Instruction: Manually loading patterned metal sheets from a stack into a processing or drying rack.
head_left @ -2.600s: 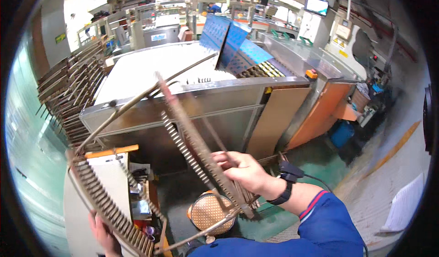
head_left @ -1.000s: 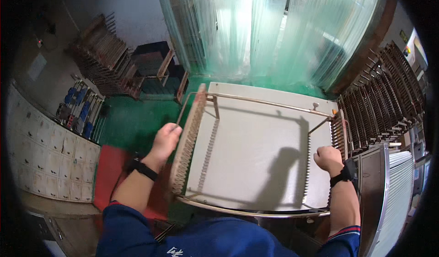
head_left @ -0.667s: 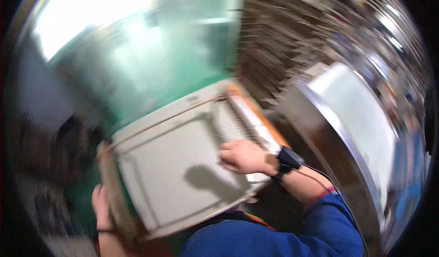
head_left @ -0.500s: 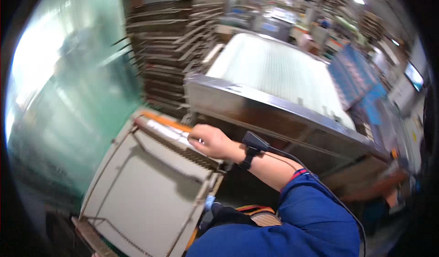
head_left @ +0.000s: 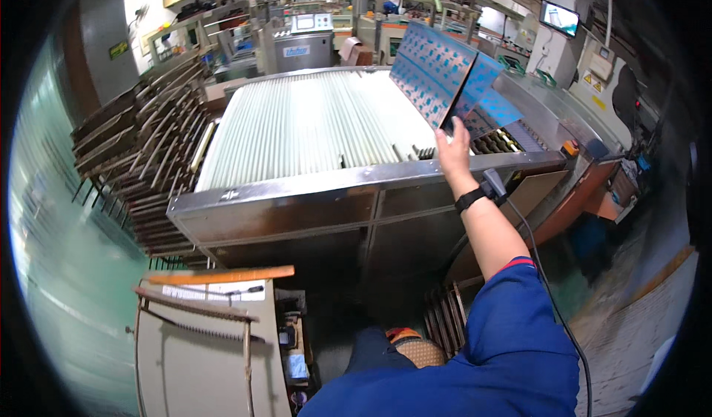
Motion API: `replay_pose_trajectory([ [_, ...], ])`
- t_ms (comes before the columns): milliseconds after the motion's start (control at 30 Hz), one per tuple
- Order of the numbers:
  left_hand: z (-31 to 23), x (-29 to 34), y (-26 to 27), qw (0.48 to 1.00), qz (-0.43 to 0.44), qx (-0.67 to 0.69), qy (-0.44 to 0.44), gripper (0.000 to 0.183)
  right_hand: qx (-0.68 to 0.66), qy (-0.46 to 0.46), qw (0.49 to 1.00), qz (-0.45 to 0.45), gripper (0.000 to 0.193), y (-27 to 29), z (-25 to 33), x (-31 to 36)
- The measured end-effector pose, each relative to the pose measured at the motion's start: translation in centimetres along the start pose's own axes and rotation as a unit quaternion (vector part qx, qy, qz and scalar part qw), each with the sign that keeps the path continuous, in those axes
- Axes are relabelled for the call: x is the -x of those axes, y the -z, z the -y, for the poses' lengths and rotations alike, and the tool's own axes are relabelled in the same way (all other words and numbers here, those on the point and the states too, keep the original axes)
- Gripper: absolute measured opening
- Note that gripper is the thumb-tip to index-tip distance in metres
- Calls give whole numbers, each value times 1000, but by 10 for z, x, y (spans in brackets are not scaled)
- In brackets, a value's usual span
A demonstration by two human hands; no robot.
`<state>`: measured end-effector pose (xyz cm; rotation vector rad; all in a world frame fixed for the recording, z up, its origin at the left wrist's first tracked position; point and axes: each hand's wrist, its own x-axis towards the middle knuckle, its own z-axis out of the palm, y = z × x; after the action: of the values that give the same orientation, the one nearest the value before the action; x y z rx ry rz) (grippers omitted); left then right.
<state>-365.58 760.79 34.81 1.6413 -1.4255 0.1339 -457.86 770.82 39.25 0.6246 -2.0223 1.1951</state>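
My right hand (head_left: 454, 150) reaches out to the right end of a roller conveyor (head_left: 304, 186), with its thumb and fingers apart. Just beyond the fingertips, a copper-coloured panel with a blue pattern (head_left: 432, 68) leans up at a slant. Behind it stands another blue panel (head_left: 482, 83). The fingers are at the first panel's lower right corner; whether they touch it I cannot tell. A black strap with a small cabled device (head_left: 482, 189) sits on my right wrist. My left hand is out of view.
A pale tilted rack (head_left: 200, 372) with toothed bars and an orange edge strip (head_left: 222, 275) stands at the near left. Stacked brown racks (head_left: 141, 150) lie beyond it. An orange button box (head_left: 569, 148) is on the conveyor's right corner. A stool (head_left: 419, 352) is beside my legs.
My right hand has left the orange strip on the pale rack and moved right and away, up to the patterned panels. The view has turned toward the conveyor.
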Motion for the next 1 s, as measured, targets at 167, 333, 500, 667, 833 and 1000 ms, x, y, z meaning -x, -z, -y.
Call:
replay_pose_trajectory([
  [167, -144, -1, -54, 989, 100, -113, 7, 30, 99, -13, 993, -64, 67, 11, -91, -98],
  [333, -218, 5, -143, 991, 131, -28, 0, 37, 98, -83, 984, -120, 66, -14, -158, -179],
  [500, -317, 27, -258, 965, 197, 174, 0, 42, -196, -133, 959, -156, 72, -62, -193, -208],
  [667, -470, 51, -333, 919, 246, 301, -65, 33, -112, 107, 971, -182, 67, -69, -154, -191],
  [833, -559, 66, -402, 859, 371, 341, -88, 43, -103, 18, 992, -65, 54, -80, -141, -196],
  [1000, -582, 67, -506, 791, 372, 473, -113, 35, -80, -5, 991, -104, 42, -88, -134, -200],
])
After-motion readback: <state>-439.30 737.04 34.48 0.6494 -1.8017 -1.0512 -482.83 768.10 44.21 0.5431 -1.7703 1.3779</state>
